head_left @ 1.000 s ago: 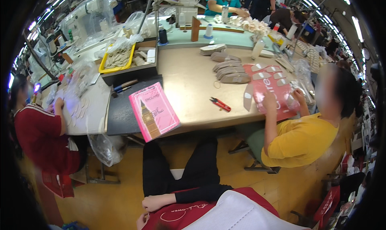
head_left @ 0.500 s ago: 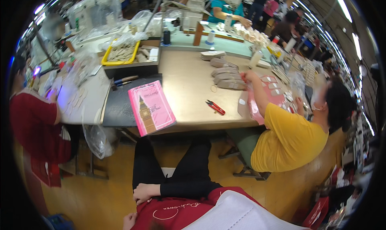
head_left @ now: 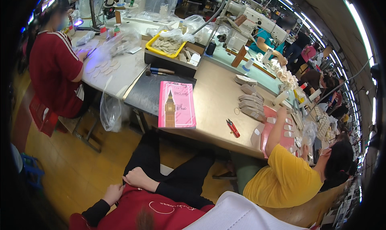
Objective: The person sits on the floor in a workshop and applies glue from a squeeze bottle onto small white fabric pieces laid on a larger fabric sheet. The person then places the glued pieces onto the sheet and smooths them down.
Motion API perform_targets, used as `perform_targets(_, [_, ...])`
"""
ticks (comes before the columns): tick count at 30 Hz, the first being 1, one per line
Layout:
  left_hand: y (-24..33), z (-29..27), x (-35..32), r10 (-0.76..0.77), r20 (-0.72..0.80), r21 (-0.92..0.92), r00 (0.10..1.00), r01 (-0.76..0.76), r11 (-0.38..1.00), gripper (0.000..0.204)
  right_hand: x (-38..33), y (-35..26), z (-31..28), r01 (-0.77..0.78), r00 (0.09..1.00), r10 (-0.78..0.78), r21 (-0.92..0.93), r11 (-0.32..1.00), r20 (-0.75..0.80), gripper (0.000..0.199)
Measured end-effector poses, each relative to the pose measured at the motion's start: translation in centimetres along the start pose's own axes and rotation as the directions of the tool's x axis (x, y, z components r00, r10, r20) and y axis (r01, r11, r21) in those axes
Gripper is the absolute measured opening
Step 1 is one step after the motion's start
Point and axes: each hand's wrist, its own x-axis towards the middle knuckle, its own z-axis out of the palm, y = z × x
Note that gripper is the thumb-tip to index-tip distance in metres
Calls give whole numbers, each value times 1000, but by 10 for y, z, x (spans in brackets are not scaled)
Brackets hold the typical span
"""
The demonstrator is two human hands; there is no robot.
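Observation:
Both of my hands are at my lap, by the lower edge of my red shirt (head_left: 169,208). My right hand (head_left: 139,179) lies across my black trousers (head_left: 189,173) with its fingers curled in. Just left of it, my left hand (head_left: 113,193) is closed at the shirt's edge. Whatever the fingers of either hand hold, if anything, is hidden. Ahead on the table lies a pink notebook (head_left: 187,109) with a clock tower on its cover, touched by neither hand. Red-handled thread snips (head_left: 233,128) lie to its right.
A co-worker in yellow (head_left: 281,177) reaches over a pink sheet (head_left: 268,135) at right, beside stacked fabric pieces (head_left: 251,106). Another in red (head_left: 56,69) sits at left. Behind the notebook stand a yellow basket (head_left: 152,49) and brushes (head_left: 162,71). A plastic bag (head_left: 110,113) hangs at the table edge.
My view has turned left and tilted, so the table things appear farther right. My left hand and its sleeve show more fully, up beside my right hand. The notebook stays on the table.

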Motion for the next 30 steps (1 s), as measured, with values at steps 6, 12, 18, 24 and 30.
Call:
perform_targets(6, [2, 28, 28, -19, -98, 238, 995, 42, 970, 23, -5, -5, 0, 173, 983, -173, -11, 985, -62, 38])
perform_targets(12, [11, 1, 13, -181, 84, 257, 980, 154, 954, 31, -14, -6, -5, 212, 974, -213, -20, 977, -75, 41])
perform_targets(18, [11, 7, -8, -89, -35, 158, 995, 93, 983, 42, -17, -9, -12, 237, 967, -237, -12, 971, -94, 42])
perform_targets(24, [12, 33, 12, -59, -253, 110, 966, 90, 990, 32, -30, -7, -19, 184, 976, -182, 3, 983, -117, 42])
perform_targets(30, [-6, 7, 2, -205, 305, -91, 930, 243, 966, 55, -49, -1, -22, 57, 987, -52, 29, 998, -154, 42])
